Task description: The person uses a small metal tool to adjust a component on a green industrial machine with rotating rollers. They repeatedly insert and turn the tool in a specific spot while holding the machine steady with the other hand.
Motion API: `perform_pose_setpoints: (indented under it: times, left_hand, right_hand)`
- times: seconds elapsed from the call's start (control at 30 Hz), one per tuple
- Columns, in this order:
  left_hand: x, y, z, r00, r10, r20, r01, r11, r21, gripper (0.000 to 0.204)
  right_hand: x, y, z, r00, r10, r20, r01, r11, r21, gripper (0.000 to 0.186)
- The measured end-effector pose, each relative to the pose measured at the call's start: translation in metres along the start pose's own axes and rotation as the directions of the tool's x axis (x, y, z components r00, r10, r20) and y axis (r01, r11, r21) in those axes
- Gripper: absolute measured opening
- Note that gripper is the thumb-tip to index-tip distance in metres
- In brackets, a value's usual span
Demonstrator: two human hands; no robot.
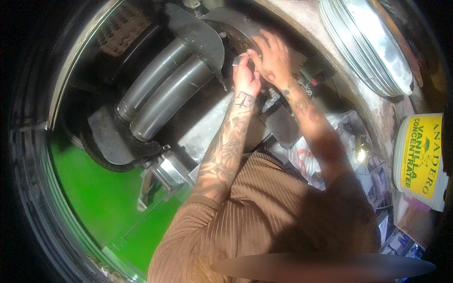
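Note:
My left hand (246, 79) is closed, palm side up, beside the dark metal side plate (200, 33) of a machine. A small grey metallic piece (235, 61) shows at its fingertips; what it is I cannot make out. My right hand (275, 59) is stretched out over a dark surface just to the right, fingers apart. Its thumb meets the fingertips of my left hand. Left of both hands, two thick grey rollers (172, 96) lie side by side in the machine. Below them a pale metal plate (203, 125) slopes beside my left forearm.
Round metal pans (361, 47) are stacked at the upper right. A white tub with a yellow label (419, 153) stands at the right edge. White plastic bags (309, 155) lie beyond my right forearm. A bright green surface (89, 184) spreads at the lower left, under a metal bracket (172, 170).

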State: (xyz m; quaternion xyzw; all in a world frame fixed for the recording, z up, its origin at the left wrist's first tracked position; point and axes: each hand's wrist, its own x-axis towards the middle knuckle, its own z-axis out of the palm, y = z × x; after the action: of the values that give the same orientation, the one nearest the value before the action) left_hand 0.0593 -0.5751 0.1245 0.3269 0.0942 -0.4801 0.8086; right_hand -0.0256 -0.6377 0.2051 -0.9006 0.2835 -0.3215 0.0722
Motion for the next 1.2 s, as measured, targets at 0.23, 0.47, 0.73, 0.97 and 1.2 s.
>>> perform_pose_setpoints:
  times: [0.23,0.47,0.73,0.97,1.2]
  left_hand:
    - [0.011,0.015,0.021,0.999,-0.008,-0.041,0.002,0.988,-0.157,0.023]
    - [0.026,0.027,0.043,0.997,0.070,0.019,-0.062,0.956,-0.286,0.017]
    - [0.055,0.033,0.021,0.998,0.001,-0.062,-0.033,0.853,-0.521,0.027]
    - [0.071,0.038,0.031,1.000,-0.002,-0.031,-0.016,0.829,-0.559,0.028]
    - [0.063,0.036,0.038,0.998,0.052,-0.032,-0.061,0.843,-0.535,0.038]
  right_hand:
    - [0.049,0.011,0.014,0.994,-0.052,0.097,0.039,0.991,0.130,0.053]
    - [0.113,0.021,0.048,0.967,-0.225,0.123,0.106,0.789,0.605,0.053]
    - [0.143,0.018,0.087,0.786,-0.514,0.344,0.544,0.839,0.013,0.046]
    - [0.181,0.030,0.135,0.799,-0.436,0.414,-0.039,0.649,0.760,0.045]
    - [0.182,0.027,0.119,0.803,-0.564,0.193,0.477,0.802,0.360,0.041]
